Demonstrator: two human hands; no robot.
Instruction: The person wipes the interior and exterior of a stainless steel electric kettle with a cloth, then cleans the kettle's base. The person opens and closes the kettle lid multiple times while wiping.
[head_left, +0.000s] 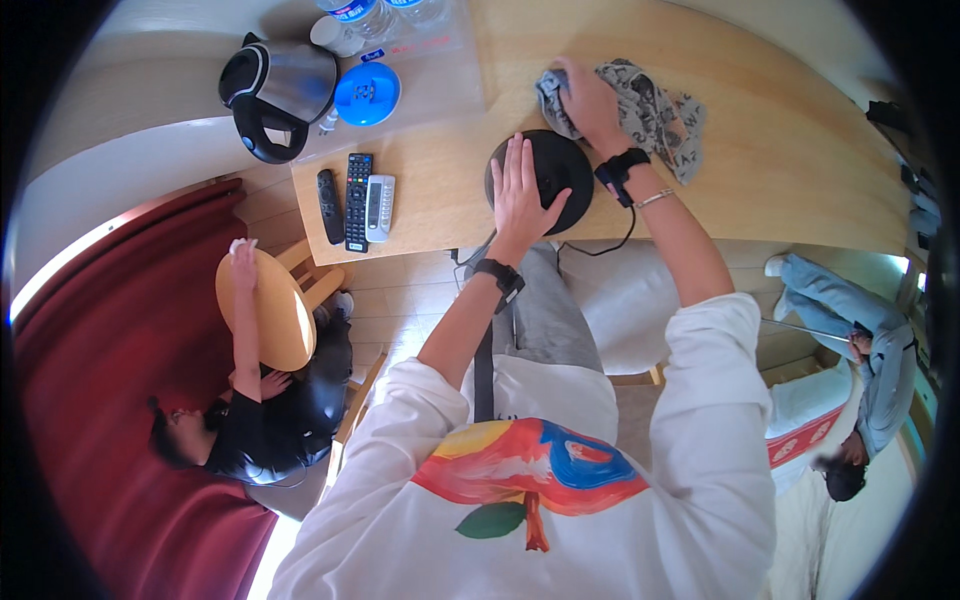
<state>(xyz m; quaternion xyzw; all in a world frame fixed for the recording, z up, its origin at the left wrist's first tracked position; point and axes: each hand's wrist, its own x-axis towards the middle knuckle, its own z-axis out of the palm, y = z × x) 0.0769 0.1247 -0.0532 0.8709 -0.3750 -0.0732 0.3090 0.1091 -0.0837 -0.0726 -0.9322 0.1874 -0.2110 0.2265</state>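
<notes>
My left hand (521, 199) lies flat on a round black base (566, 161), its thumb spread away from the fingers. Black cord runs from the base's near side over the front edge of the wooden desk (780, 157). Just beyond the base, my right hand (592, 105) grips one bunched end of a grey printed cloth (649, 105). The rest of that cloth lies crumpled on the desk to the right of the hand. Part of the gripped end is hidden under my fingers.
Left on the desk are an electric kettle (300, 79), a blue round object (367, 94), a white cup (335, 36) and water bottles (371, 19). Several remote controls (358, 199) lie near the left edge. One person (277, 420) wipes a wooden stool (262, 319); another person (885, 375) sits at right.
</notes>
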